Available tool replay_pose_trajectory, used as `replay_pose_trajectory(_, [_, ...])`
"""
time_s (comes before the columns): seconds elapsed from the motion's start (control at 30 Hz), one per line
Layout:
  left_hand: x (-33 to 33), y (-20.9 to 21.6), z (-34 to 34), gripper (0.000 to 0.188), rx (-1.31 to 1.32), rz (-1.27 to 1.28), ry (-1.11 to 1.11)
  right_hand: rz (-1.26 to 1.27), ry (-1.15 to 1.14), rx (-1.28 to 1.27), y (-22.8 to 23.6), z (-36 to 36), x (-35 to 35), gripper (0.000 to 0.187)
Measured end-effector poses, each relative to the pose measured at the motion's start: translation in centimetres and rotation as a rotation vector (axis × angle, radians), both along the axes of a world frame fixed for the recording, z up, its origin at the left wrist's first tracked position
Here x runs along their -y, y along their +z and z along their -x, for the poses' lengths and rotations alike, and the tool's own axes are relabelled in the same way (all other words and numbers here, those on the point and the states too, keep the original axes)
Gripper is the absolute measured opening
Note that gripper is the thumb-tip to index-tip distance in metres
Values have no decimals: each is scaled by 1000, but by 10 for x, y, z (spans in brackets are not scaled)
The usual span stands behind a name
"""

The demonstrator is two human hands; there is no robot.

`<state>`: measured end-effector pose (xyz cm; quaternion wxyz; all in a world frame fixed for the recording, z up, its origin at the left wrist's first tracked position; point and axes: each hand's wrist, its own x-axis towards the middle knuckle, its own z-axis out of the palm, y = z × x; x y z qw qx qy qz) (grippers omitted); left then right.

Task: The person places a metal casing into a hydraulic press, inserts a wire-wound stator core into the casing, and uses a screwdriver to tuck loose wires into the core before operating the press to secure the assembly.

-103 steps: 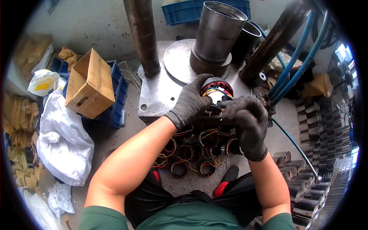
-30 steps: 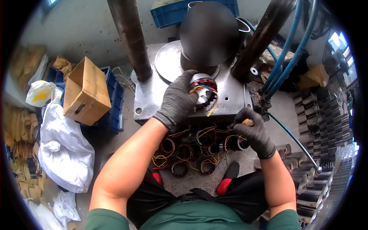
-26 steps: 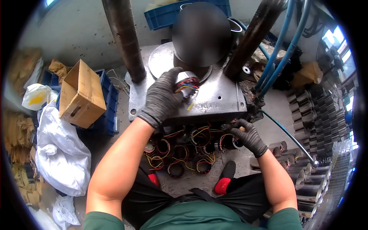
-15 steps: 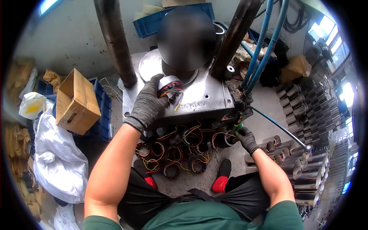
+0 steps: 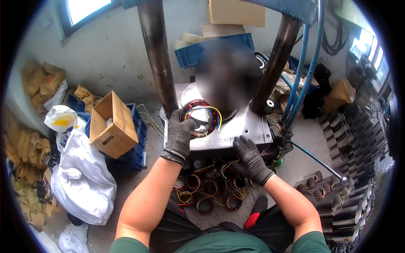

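Note:
My left hand (image 5: 179, 137), in a dark grey knit glove, is closed round the left side of a motor stator (image 5: 197, 103). The ring has dark red windings, with blue, yellow and white wires curving over its face. It is held tilted over the metal bed (image 5: 228, 138) of a press, its opening turned toward me. My gloved right hand (image 5: 252, 162) is empty, its fingers stretched out by the bed's front edge. Above the bed hangs a dark round press head (image 5: 228, 74), blurred.
Several wired stators (image 5: 211, 185) lie on the floor below the bed. Steel columns (image 5: 158, 59) flank the press. A cardboard box (image 5: 114, 126) and white sack (image 5: 82, 177) are at left. Metal cylinders (image 5: 346, 202) are stacked at right, near a ball-ended lever (image 5: 320, 162).
My right hand has left the green-handled part at lower right and moved up to the bed's front edge. The stator in my left hand has turned its opening toward me. The view has shifted.

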<state>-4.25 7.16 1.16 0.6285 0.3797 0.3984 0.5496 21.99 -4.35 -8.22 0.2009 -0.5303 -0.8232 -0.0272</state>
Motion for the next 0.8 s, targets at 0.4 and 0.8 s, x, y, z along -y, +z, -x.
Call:
replay_pose_trajectory(0.4, [40, -3, -5, 58, 599, 230, -488, 82, 132, -615, 41, 20, 14, 94])
replay_pose_trajectory(0.8, [68, -26, -44, 58, -193, 92, -750, 374, 84, -1415, 98, 28, 29, 110])
